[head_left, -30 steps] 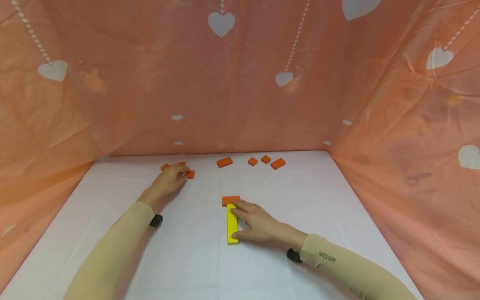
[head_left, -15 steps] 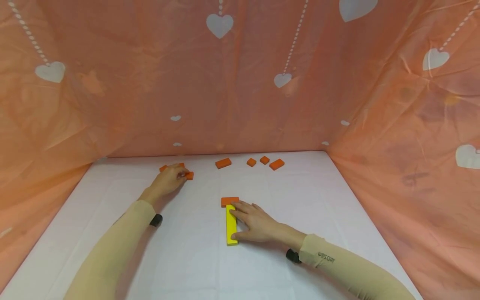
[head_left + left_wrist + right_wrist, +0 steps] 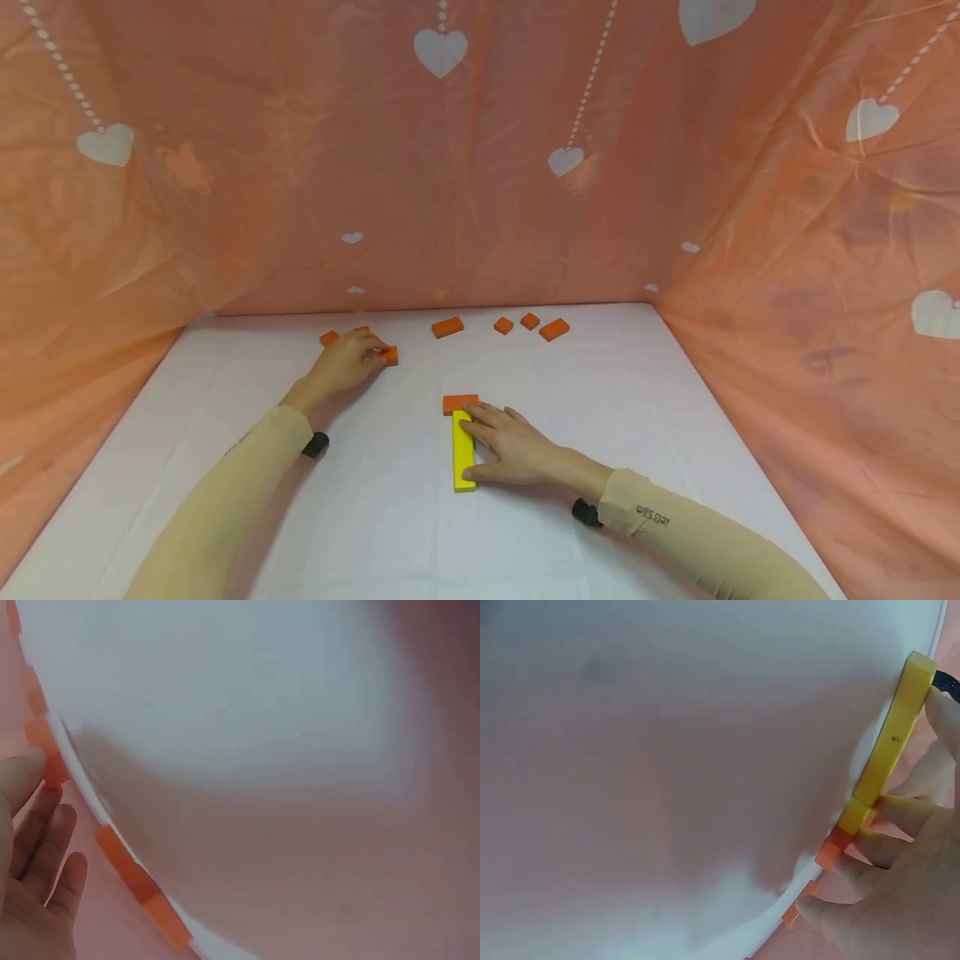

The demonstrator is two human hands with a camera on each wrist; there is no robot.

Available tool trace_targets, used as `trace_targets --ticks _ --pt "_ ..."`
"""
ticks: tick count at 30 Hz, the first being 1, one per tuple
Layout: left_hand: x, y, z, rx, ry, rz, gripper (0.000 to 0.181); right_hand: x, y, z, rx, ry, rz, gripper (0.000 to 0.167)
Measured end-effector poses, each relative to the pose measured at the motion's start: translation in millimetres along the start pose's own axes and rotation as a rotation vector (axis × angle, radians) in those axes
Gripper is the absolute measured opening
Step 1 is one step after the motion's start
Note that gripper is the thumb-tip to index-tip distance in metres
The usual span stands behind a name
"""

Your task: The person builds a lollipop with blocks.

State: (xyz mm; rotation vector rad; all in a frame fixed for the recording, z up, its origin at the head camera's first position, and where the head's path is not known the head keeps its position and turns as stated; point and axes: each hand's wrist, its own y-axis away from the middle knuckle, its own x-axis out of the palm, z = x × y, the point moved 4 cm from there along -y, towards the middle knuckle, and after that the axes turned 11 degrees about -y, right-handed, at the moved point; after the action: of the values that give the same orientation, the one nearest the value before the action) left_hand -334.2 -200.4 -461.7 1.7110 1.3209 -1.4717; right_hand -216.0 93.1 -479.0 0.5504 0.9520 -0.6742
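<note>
Between thumb and index finger, my left hand (image 3: 343, 363) pinches a small orange block (image 3: 390, 357) at the back left of the table; the same pinch on the orange block (image 3: 55, 766) shows in the left wrist view. My right hand (image 3: 517, 447) lies with spread fingers along the right side of a long yellow piece (image 3: 462, 458), thumb at its near end. An orange block (image 3: 454, 404) lies crosswise against its far end, a right fingertip at it. The right wrist view shows a seam across the yellow piece (image 3: 894, 742) near the fingers (image 3: 901, 814).
Two orange blocks, one at the far left (image 3: 328, 338) and one partly behind my left hand (image 3: 362, 330), lie at the back left. Along the back edge are another orange block (image 3: 447, 327), two small ones (image 3: 503, 326) (image 3: 530, 321) and a larger one (image 3: 554, 330). Patterned cloth surrounds the white table.
My left hand has moved slightly right and nearer, and the pinched orange block has moved with it. My right hand and the yellow piece stay in place.
</note>
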Motion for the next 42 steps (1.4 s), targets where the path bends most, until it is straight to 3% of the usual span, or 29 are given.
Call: trace_targets --ticks 16,21,28,35,42 --pt "7.9 -11.3 -56.0 0.134 -0.018 -0.014 0.028 -1 -0.9 -1 0.001 -0.014 0.005 0.081" --pt "15.5 -13.9 -68.0 0.164 -0.009 0.023 0.026 -1 -0.3 -1 -0.007 -0.018 0.009 0.081" --pt "26.6 -15.8 -75.7 0.184 -0.026 0.089 0.025 -1 0.8 -1 -0.016 -0.019 0.008 0.080" --pt "33.4 -16.5 -81.9 0.245 -0.065 0.099 0.023 0 0.9 -2 -0.027 -0.007 -0.004 0.079" --pt "39.3 -17.8 -84.2 0.220 -0.064 0.153 0.023 0 1.0 -2 -0.027 -0.012 -0.007 0.079"
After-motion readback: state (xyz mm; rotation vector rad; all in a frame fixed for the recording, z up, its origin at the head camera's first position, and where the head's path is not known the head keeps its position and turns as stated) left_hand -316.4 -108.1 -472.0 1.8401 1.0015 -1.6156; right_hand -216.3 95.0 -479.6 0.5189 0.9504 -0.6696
